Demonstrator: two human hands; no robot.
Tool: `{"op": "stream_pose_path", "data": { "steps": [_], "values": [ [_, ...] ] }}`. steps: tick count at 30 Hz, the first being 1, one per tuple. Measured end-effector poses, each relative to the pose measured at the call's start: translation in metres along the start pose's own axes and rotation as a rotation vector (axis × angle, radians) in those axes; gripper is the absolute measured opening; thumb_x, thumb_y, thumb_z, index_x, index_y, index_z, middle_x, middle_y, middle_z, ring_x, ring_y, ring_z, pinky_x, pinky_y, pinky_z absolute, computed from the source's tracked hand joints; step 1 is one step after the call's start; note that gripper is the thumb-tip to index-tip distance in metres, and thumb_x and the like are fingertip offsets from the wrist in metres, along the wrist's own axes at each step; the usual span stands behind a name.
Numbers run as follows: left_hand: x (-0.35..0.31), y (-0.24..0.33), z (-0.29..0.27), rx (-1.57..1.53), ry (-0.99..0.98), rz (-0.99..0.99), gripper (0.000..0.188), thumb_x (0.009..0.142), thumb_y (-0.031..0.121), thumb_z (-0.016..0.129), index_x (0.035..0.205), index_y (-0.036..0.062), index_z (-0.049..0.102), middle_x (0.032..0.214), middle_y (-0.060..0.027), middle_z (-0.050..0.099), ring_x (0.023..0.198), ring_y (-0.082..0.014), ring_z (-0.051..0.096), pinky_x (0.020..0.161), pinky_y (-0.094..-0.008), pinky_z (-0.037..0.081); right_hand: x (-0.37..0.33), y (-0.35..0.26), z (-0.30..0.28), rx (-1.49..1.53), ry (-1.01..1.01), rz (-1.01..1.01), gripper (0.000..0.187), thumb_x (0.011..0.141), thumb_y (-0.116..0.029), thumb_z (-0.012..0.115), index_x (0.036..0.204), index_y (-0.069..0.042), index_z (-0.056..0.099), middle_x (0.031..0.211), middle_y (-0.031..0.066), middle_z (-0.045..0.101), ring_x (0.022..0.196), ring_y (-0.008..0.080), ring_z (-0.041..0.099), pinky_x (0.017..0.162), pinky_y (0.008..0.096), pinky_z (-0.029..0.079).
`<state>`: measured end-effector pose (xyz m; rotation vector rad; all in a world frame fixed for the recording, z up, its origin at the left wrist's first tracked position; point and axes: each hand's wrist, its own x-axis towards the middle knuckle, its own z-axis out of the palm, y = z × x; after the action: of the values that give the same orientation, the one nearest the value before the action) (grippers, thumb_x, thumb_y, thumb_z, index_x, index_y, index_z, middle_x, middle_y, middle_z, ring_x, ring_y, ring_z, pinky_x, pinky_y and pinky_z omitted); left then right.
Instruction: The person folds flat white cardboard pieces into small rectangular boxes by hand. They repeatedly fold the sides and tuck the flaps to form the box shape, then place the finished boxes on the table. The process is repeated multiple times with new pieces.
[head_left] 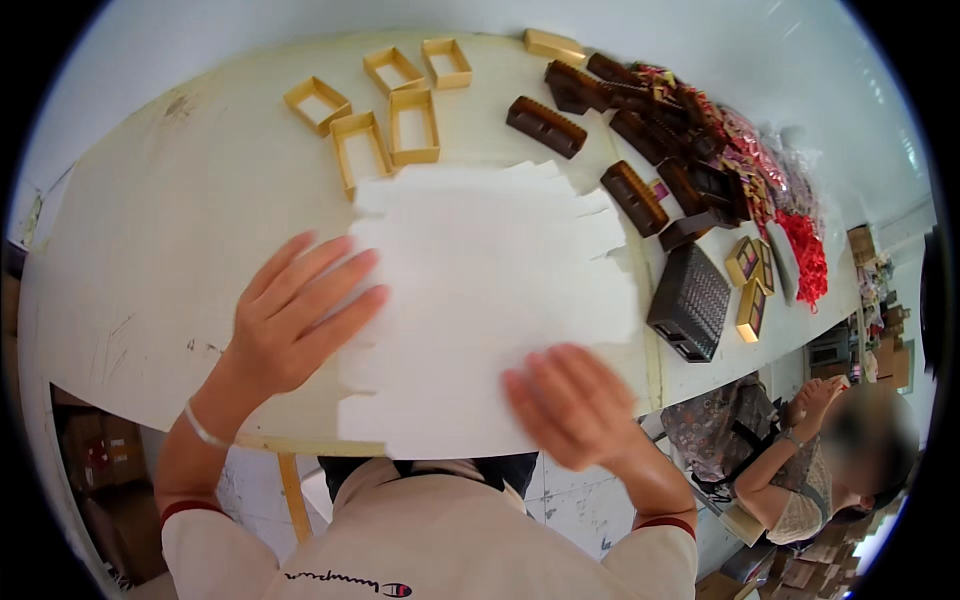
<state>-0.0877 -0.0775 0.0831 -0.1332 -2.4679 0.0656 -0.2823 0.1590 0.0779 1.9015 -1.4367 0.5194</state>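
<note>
A large white sheet (490, 290) with ragged, jagged edges lies on the table in front of me and reaches its near edge. My left hand (290, 325) is at the sheet's left side, palm down and fingers spread, with the fingertips over its border. Over the lower right part of the sheet, my right hand (575, 410) has its fingers stretched out and somewhat blurred. Nothing shows in either hand. Beyond the sheet stand several open gold box frames (413, 125), the nearest ones close to its far left edge.
Dark brown ridged trays (635, 198) are heaped at the far right. Beside them are a black perforated box (690, 303), small gold boxes (751, 310) and red shredded filler (803, 255). Another person (800, 480) sits beyond the table's right side. Cartons (105, 450) stand low at left.
</note>
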Motion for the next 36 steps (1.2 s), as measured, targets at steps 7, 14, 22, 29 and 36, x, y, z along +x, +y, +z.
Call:
{"op": "stream_pose_path", "data": {
  "steps": [7, 14, 22, 29, 36],
  "values": [
    [-0.086, 0.062, -0.064, -0.196, -0.487, -0.489, 0.045, 0.080, 0.012, 0.068, 0.124, 0.0104, 0.058, 0.140, -0.0141, 0.047, 0.131, -0.0357, 0.041, 0.110, -0.0598, 0.025, -0.006, -0.057, 0.063, 0.379, -0.214, 0.056, 0.031, 0.071, -0.007, 0.065, 0.101, -0.001, 0.066, 0.103, 0.0122, 0.058, 0.096, 0.0285, 0.060, 0.083, 0.0388, 0.053],
    [-0.120, 0.102, -0.004, -0.177, -0.182, -0.385, 0.028, 0.077, 0.025, 0.075, 0.097, 0.0078, 0.067, 0.109, -0.0071, 0.064, 0.101, -0.0264, 0.059, 0.095, -0.0482, 0.045, -0.023, -0.080, 0.064, 0.584, -0.357, 0.082, 0.036, 0.073, -0.011, 0.064, 0.106, 0.005, 0.062, 0.112, 0.0171, 0.057, 0.110, 0.0353, 0.056, 0.096, 0.0447, 0.049],
    [-0.120, 0.098, 0.000, -0.353, -0.123, -0.469, 0.021, 0.078, 0.021, 0.075, 0.091, 0.0077, 0.066, 0.087, -0.0033, 0.063, 0.080, -0.0217, 0.060, 0.064, -0.0339, 0.050, -0.014, -0.089, 0.055, 0.738, -0.327, 0.330, 0.026, 0.077, -0.014, 0.071, 0.097, 0.002, 0.063, 0.100, 0.0154, 0.059, 0.096, 0.0335, 0.058, 0.084, 0.0419, 0.049],
    [-0.092, 0.096, 0.014, -0.060, -0.127, -0.626, 0.023, 0.079, 0.012, 0.069, 0.102, 0.0084, 0.065, 0.100, -0.0045, 0.059, 0.088, -0.0230, 0.055, 0.075, -0.0359, 0.045, 0.003, -0.100, 0.076, 0.529, -0.407, 0.532, 0.020, 0.078, -0.005, 0.069, 0.096, -0.002, 0.061, 0.092, 0.0132, 0.058, 0.088, 0.0299, 0.056, 0.076, 0.0376, 0.044],
    [-0.122, 0.115, 0.007, -0.147, -0.205, -0.380, 0.028, 0.079, 0.019, 0.067, 0.104, 0.0075, 0.065, 0.107, -0.0049, 0.059, 0.093, -0.0180, 0.055, 0.080, -0.0346, 0.046, -0.015, -0.105, 0.052, 0.522, -0.380, 0.219, 0.036, 0.079, -0.022, 0.072, 0.105, 0.001, 0.063, 0.109, 0.0159, 0.060, 0.099, 0.0286, 0.057, 0.086, 0.0430, 0.046]
  ]
}}
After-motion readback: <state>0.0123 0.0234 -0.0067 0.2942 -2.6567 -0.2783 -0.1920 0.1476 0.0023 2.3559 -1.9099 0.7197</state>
